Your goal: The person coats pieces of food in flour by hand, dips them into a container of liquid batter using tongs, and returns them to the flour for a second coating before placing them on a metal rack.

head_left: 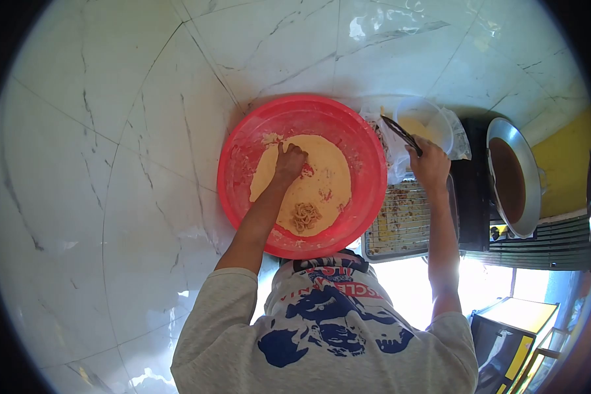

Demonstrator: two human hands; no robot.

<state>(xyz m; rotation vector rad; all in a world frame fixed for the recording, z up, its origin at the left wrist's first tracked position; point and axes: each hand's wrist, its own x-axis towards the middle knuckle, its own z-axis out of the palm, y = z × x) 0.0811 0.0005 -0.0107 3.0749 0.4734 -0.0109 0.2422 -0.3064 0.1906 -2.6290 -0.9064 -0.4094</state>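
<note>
A wide red basin (368,164) holds pale yellowish flour (331,177). My left hand (291,161) is down at the flour in the upper middle of the basin. Its fingers are curled and partly hidden, so what is in them cannot be made out. Nearer to me in the same basin lies a clump of flour-coated strips (305,216). Dark tongs (400,132) point up and left from my right hand (429,163), which is wrapped round them. Beyond that hand is a clear plastic tub (440,134) with a pale yellow liquid in it.
A wire rack on a metal tray (404,246), with crumbs on it, stands right of the basin. A plastic bag (394,164) lies beside the tub. Further right, a large metal pan (535,197) of brown liquid sits on a dark stove (474,197). Marble-patterned tiles (157,131) surround the basin.
</note>
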